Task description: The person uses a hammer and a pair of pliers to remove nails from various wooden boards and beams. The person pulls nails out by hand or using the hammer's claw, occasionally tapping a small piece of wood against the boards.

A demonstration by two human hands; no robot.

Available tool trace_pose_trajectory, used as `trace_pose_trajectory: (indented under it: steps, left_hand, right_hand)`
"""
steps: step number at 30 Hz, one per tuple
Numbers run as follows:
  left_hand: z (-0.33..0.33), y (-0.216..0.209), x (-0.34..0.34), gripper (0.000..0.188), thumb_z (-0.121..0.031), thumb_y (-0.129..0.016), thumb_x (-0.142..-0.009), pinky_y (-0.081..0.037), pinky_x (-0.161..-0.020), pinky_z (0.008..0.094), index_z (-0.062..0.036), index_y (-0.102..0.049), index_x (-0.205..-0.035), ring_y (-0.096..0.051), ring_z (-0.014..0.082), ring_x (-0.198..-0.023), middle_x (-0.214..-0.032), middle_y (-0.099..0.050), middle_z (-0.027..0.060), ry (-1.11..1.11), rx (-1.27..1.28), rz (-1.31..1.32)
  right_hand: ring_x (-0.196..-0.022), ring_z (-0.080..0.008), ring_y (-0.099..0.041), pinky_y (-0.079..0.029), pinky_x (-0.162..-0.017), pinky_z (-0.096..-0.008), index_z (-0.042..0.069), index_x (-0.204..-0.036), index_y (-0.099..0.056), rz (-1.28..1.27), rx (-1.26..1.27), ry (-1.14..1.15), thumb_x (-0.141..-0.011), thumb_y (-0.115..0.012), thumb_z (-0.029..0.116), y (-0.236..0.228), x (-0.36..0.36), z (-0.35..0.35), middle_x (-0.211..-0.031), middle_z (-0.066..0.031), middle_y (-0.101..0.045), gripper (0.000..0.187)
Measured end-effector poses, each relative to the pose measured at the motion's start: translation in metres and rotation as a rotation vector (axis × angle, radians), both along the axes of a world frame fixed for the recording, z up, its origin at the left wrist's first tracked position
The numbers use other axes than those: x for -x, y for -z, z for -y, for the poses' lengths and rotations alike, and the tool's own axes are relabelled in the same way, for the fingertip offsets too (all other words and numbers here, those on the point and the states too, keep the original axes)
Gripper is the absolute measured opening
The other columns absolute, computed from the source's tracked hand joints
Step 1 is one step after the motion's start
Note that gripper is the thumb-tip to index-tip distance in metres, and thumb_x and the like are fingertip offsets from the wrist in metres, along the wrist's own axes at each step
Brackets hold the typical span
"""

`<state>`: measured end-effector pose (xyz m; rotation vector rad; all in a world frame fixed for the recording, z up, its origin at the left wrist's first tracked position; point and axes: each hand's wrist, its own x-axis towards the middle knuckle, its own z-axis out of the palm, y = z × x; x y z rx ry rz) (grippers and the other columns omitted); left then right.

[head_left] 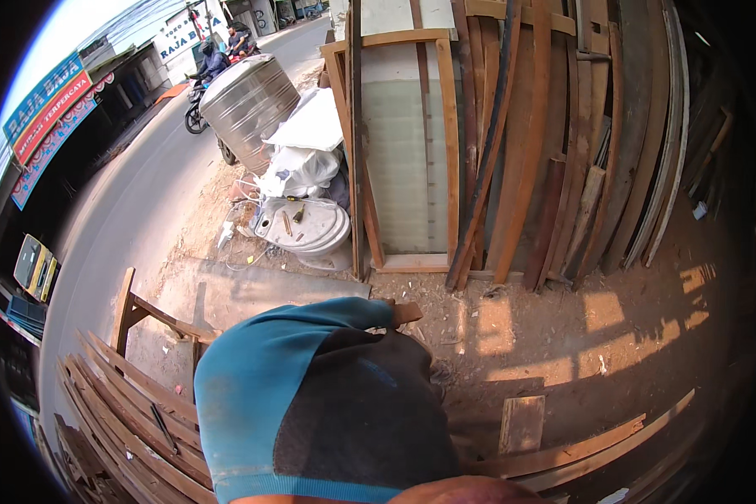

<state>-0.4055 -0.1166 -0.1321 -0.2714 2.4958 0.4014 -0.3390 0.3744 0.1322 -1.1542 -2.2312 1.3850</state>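
A teal and dark shirt [361, 412] fills the lower middle of the head view. Its teal sleeve [336, 313], apparently my left arm, bends across the far side of the body toward the right. At the sleeve's end shows a brown, squared wood-like piece [408, 313]. My left hand is at or behind this spot; its fingers cannot be made out, nor whether it grips the piece. My right hand is hidden behind the body. Right of the body, a short wooden board [522, 424] lies on the ground close to long planks [580, 454].
Ahead, a wooden frame with a glass panel [405, 160] leans among upright boards [529, 126]. Left of it are a white toilet [311, 231], white sacks [298, 172] and a metal tank [248, 105]. More planks [126, 420] lie at lower left. Motorcycle riders [212, 63] are on the road [134, 181].
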Motion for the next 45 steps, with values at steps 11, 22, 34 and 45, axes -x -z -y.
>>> trace_pose_trajectory:
  steps: [11, 22, 34, 45]
  left_hand:
    - [-0.084, -0.093, 0.022, 0.079, -0.040, -0.084, -0.062, -0.055, -0.095, 0.0477, -0.0098, -0.059, -0.130, -0.069, 0.0371, -0.110, -0.115, -0.072, 0.0184, -0.153, 0.019, -0.011]
    - [-0.261, -0.161, 0.090, 0.091, -0.052, -0.083, -0.070, -0.054, -0.094, 0.0453, 0.0008, -0.050, -0.137, -0.068, 0.0400, -0.110, -0.115, -0.069, 0.0273, 0.317, -0.270, -0.099]
    - [-0.475, -0.127, 0.132, 0.074, -0.045, -0.081, -0.075, -0.053, -0.098, 0.0427, -0.0066, -0.055, -0.132, -0.066, 0.0372, -0.112, -0.116, -0.069, 0.0191, 1.159, -0.493, -0.113]
    - [-0.538, -0.131, 0.192, 0.078, -0.046, -0.074, -0.078, -0.050, -0.103, 0.0467, -0.0113, -0.048, -0.142, -0.062, 0.0380, -0.119, -0.127, -0.063, 0.0198, 1.299, -0.398, 0.085]
  right_hand:
    - [-0.050, -0.0134, -0.042, -0.038, -0.052, -0.0367, 0.007, -0.077, -0.050, 0.019, 0.000, 0.119, -0.102, -0.059, 0.048, 0.000, -0.059, -0.024, -0.058, -0.0034, -0.043, 0.049]
    - [-0.046, -0.0097, -0.040, -0.031, -0.043, -0.0293, 0.007, -0.077, -0.046, 0.132, 0.077, 0.458, -0.104, -0.052, 0.055, -0.017, -0.182, -0.068, -0.056, 0.0013, -0.040, 0.055]
    - [-0.053, -0.0069, -0.045, -0.033, -0.049, -0.0245, 0.005, -0.089, -0.054, -0.412, 0.075, 0.532, -0.104, -0.058, 0.045, -0.052, -0.103, -0.064, -0.061, 0.0012, -0.047, 0.043]
    - [-0.048, -0.0113, -0.049, -0.039, -0.045, -0.0268, 0.002, -0.075, -0.058, -0.655, -0.178, 0.289, -0.104, -0.055, 0.052, -0.088, 0.124, -0.185, -0.057, -0.0027, -0.050, 0.057]
